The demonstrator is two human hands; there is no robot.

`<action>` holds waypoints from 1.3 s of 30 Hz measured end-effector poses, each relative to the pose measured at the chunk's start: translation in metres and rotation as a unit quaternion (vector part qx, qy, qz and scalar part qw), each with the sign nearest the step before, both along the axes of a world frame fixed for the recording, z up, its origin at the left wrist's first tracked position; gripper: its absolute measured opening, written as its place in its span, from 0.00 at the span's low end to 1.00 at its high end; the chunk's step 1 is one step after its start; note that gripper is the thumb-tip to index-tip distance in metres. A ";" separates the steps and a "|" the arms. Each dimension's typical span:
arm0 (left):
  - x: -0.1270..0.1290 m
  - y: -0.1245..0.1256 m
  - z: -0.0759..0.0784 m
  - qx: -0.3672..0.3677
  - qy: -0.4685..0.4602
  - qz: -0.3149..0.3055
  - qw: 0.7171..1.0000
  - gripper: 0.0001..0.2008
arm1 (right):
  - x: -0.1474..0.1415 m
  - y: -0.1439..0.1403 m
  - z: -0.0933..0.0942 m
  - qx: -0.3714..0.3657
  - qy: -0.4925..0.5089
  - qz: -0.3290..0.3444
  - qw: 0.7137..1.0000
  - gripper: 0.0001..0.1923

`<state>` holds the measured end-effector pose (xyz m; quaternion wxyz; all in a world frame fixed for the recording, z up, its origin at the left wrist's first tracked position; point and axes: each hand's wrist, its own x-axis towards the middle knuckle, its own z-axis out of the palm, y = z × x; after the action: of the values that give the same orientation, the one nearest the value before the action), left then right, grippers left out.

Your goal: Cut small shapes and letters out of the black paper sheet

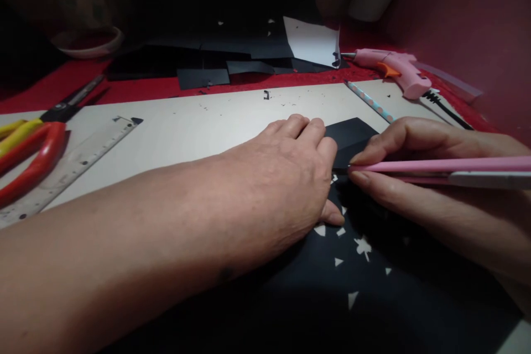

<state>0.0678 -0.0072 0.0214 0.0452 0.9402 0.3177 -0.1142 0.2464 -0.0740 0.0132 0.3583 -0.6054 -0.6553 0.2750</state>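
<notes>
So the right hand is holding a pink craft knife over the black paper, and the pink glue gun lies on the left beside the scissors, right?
Not quite. The head view shows the glue gun at the far right, away from the scissors on the left. The right hand does hold the pink craft knife over the black paper.

Scissors (33,146) left of ruler (74,163); glue gun (394,69) far right, perhaps

Left of the left grip (286,177) the counter (186,127) lies bare as far as the ruler (70,168) and scissors (29,149); beyond the right grip (415,166), a pencil (369,102) and glue gun (394,69) stand in the way; black sheets (215,38) crowd the far side
</notes>
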 end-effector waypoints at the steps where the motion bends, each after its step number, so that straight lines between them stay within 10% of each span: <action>1: 0.000 0.000 0.000 -0.002 0.001 0.002 1.000 0.45 | 0.000 0.001 0.000 -0.014 0.015 0.000 1.000 0.07; 39: -0.002 -0.001 -0.004 0.023 -0.026 -0.015 0.999 0.45 | 0.008 0.009 0.002 -0.051 -0.004 0.003 0.999 0.19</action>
<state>0.0661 -0.0081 0.0172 0.0298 0.9482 0.3049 -0.0834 0.2540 -0.0651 0.0156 0.3239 -0.6221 -0.6433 0.3070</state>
